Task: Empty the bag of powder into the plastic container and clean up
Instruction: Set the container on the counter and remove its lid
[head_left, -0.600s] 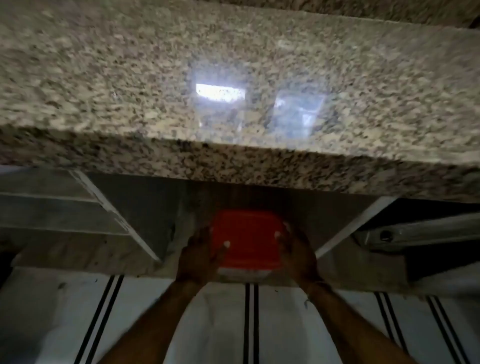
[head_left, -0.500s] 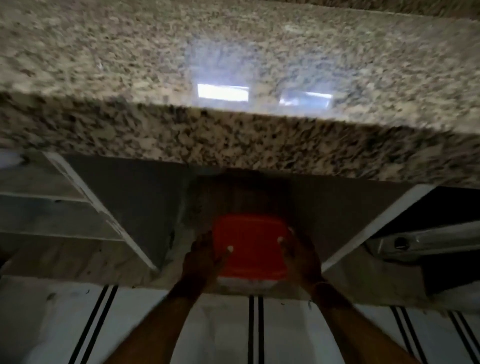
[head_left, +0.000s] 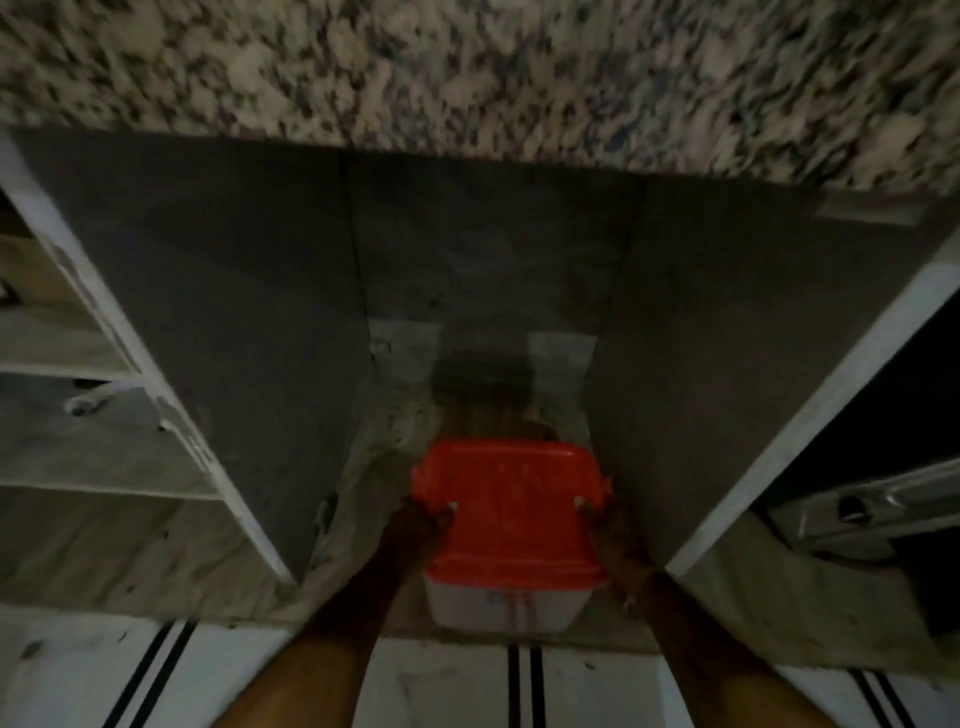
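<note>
Plastic container (head_left: 506, 605) clasped between left hand (head_left: 421, 525) and right hand (head_left: 605, 525) in a dim cupboard.
The rounded-square translucent tub with a glossy red lid (head_left: 511, 509) was at the front of the gritty cupboard floor (head_left: 374, 467). Both hands gripped its sides, thumbs on the lid, forearms stretched forward under the speckled granite bench (head_left: 467, 67).

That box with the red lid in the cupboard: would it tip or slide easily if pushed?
Probably stable: the plastic container looks wide and low, so tipping seems unlikely. Its red lid looks rigid, likely keeping shape. It may be heavy, since the left hand and right hand both grip its sides.
</note>
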